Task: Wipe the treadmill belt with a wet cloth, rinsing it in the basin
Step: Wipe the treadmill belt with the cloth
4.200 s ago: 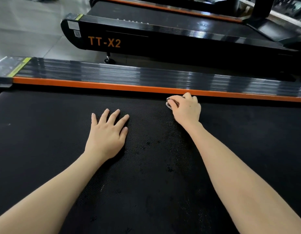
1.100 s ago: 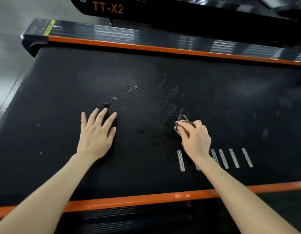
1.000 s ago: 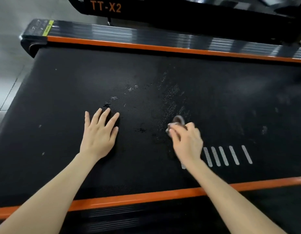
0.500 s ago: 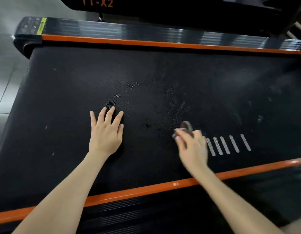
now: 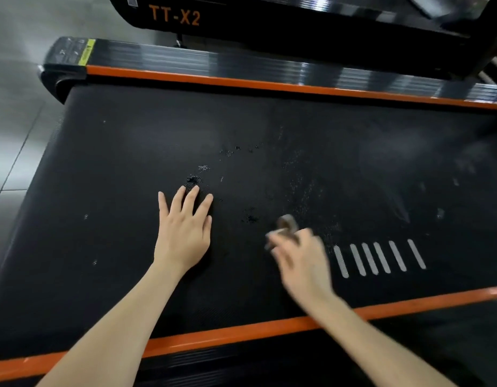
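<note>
Two forearms were seen crossing the near orange rail (image 5: 241, 331) onto the treadmill belt (image 5: 116, 169). The left hand (image 5: 183, 233) was laid flat, fingers spread. The right hand (image 5: 300, 261), blurred, was curled round a wadded cloth (image 5: 287, 224), held at that hand's twelve o'clock, on or just over the belt. The cloth was judged soft, light and limp, best bunched under the fingers. White stripes (image 5: 381, 256) lay at its three o'clock, wet specks (image 5: 194, 180) at ten. Only the left hand was judged to block a stroke toward nine o'clock. Farther off lay the far rail (image 5: 269, 85) and a second treadmill (image 5: 174, 16); no basin was shown.
</note>
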